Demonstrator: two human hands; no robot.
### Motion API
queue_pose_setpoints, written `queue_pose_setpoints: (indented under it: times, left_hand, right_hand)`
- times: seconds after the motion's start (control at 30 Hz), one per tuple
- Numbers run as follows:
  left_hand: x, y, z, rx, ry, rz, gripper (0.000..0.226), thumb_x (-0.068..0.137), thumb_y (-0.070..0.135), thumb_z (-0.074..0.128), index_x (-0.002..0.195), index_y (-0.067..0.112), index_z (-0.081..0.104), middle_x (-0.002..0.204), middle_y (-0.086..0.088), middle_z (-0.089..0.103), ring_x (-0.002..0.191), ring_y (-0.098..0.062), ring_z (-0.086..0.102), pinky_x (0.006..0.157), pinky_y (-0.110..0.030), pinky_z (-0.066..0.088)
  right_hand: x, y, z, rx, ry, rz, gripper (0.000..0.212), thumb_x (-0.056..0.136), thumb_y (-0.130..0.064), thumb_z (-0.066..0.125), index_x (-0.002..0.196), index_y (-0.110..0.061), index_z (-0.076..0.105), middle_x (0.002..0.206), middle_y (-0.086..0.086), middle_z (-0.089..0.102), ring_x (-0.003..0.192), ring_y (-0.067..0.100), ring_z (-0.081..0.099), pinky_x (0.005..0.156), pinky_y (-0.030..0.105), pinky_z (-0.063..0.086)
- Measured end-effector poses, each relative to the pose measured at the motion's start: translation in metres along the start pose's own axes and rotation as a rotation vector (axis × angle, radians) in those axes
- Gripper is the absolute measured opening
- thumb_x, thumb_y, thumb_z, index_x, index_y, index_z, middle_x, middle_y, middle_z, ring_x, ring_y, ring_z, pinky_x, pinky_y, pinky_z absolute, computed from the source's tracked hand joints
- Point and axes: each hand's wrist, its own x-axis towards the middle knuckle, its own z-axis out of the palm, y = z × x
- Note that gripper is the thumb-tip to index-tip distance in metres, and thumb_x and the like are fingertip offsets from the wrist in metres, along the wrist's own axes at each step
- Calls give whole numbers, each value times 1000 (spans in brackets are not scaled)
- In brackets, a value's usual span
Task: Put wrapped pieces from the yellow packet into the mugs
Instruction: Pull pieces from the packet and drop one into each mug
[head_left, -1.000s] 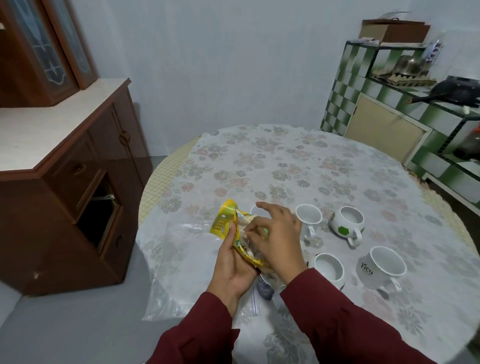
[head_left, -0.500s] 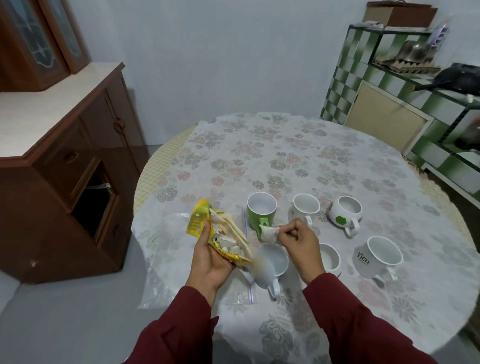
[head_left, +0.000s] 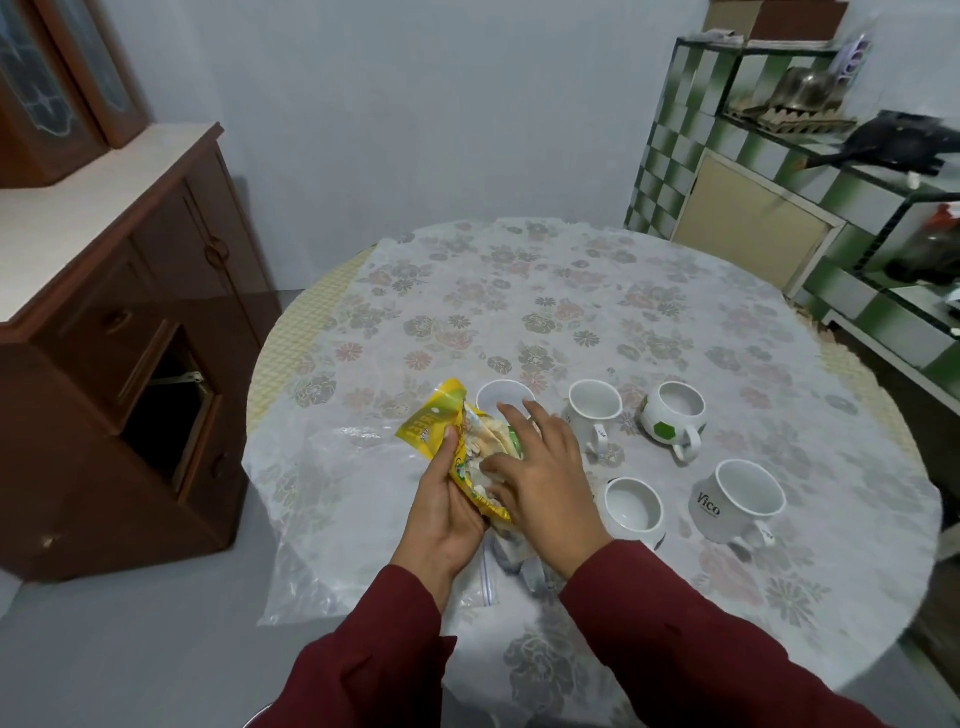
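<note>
My left hand (head_left: 447, 514) grips the yellow packet (head_left: 434, 423) from below, with its torn mouth facing right and pale wrapped pieces showing inside. My right hand (head_left: 545, 478) lies over that mouth with its fingers spread and thumb at the pieces; I see nothing held in it. Behind it stands a green mug (head_left: 501, 397), half hidden. To the right are a white mug (head_left: 595, 405), a football-pattern mug (head_left: 672, 415), a low white mug (head_left: 634, 506) and a "Vico" mug (head_left: 737, 499). Another mug (head_left: 506, 553) is mostly hidden under my hands.
The round table (head_left: 519, 291) has a floral cloth. A clear plastic bag (head_left: 337, 493) lies on it at the near left and hangs over the edge. A brown wooden cabinet (head_left: 130, 338) stands to the left, and a green checkered shelf unit (head_left: 727, 208) to the right.
Half a second ago my right hand held a wrapped piece above the nearest mug. It has come back to the packet's mouth without the piece. My left hand kept hold of the packet.
</note>
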Motion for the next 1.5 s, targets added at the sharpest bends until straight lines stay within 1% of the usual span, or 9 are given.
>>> queue_pose_setpoints:
  times: [0.17, 0.33, 0.5, 0.67, 0.83, 1.03, 1.23, 1.4, 1.5]
  left_hand:
    - [3, -8, 10, -22, -10, -29, 55, 89, 46, 49, 129, 10, 57, 110, -14, 71, 92, -24, 71, 90, -40, 52]
    - [10, -15, 15, -12, 12, -73, 57, 87, 50, 50, 126, 9, 59, 115, -16, 69, 101, -27, 68, 86, -41, 56]
    - [18, -19, 19, -26, 43, -74, 47, 88, 46, 51, 118, 12, 62, 94, -8, 75, 86, -21, 71, 79, -40, 54]
    - [23, -27, 23, -21, 40, -110, 39, 88, 46, 52, 108, 16, 65, 81, -2, 76, 74, -17, 73, 70, -37, 55]
    - [25, -34, 29, -25, 12, -151, 44, 86, 47, 54, 116, 16, 63, 83, -4, 75, 75, -19, 73, 62, -35, 59]
    - [28, -42, 35, 8, -33, -167, 46, 82, 47, 57, 117, 17, 61, 89, -5, 74, 87, -21, 69, 78, -39, 55]
    - [30, -45, 43, 47, -104, -136, 44, 88, 42, 53, 121, 15, 60, 94, -6, 76, 85, -19, 72, 74, -35, 57]
    - [31, -49, 47, 70, -108, -123, 38, 90, 41, 51, 116, 16, 64, 100, -6, 76, 88, -20, 73, 74, -35, 59]
    - [32, -50, 51, 69, -100, -130, 41, 90, 41, 51, 118, 14, 63, 102, -9, 75, 89, -21, 73, 75, -35, 60]
  right_hand:
    - [-2, 8, -9, 222, 70, 125, 1, 63, -18, 72, 63, -18, 72, 122, 13, 64, 121, 40, 50, 99, 49, 39]
    - [2, 12, -29, 791, 93, 418, 15, 76, -6, 69, 67, -18, 67, 117, 0, 63, 114, 14, 52, 92, 1, 32]
    - [-4, 38, -45, 1370, 316, 643, 19, 83, 8, 55, 72, -7, 56, 94, 5, 67, 83, 12, 67, 73, 26, 59]
    - [-37, 77, -31, 1036, 431, 839, 25, 81, 5, 58, 72, -19, 58, 91, 2, 68, 95, 24, 63, 93, 45, 52]
    - [-62, 91, -19, 873, 241, 893, 17, 81, 3, 58, 86, -14, 60, 97, 3, 64, 109, 28, 60, 87, 25, 44]
    - [-47, 65, -38, 762, 277, 519, 11, 77, -18, 66, 83, -26, 66, 126, -1, 58, 126, 10, 43, 106, 22, 30]
    - [-34, 52, -40, 191, -202, 351, 24, 76, -20, 67, 98, -30, 70, 154, 10, 26, 144, 33, 13, 113, 46, 16]
    - [-35, 56, -39, 96, -122, 321, 7, 68, -21, 73, 73, -26, 75, 141, 12, 49, 137, 37, 32, 106, 55, 26]
    - [-33, 62, -40, 236, -63, 402, 3, 68, -20, 74, 69, -22, 75, 134, 6, 57, 131, 30, 40, 104, 45, 29]
